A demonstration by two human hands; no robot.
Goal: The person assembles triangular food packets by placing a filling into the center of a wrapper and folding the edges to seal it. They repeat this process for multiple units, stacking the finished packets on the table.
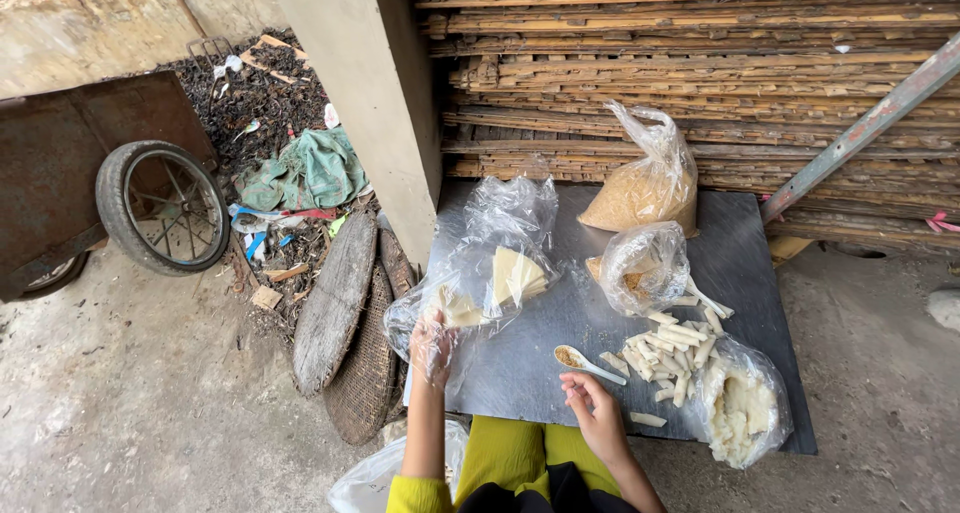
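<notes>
The left hand (432,345) reaches inside a clear bag (490,263), gripping a pale wrapper (458,308). The right hand (592,405), fingers curled and empty, hovers by the spoon (585,363) on the worktop (740,263), keeping the filling close.

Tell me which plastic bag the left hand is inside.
The big clear bag of pale triangular sheets at the slab's left edge; the left hand is in it, unlike the other three.

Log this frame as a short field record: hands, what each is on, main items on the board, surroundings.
left hand: inside a clear plastic bag, at pale wrapper sheets
right hand: fingers pinched together over the grey board; what it holds cannot be told
spoon: white, with brown filling, beside the right hand
rolled sticks: pale pile on the board
bags: brown crumbs, white dough
surroundings: stacked wood slats, cart wheel, woven trays
</notes>
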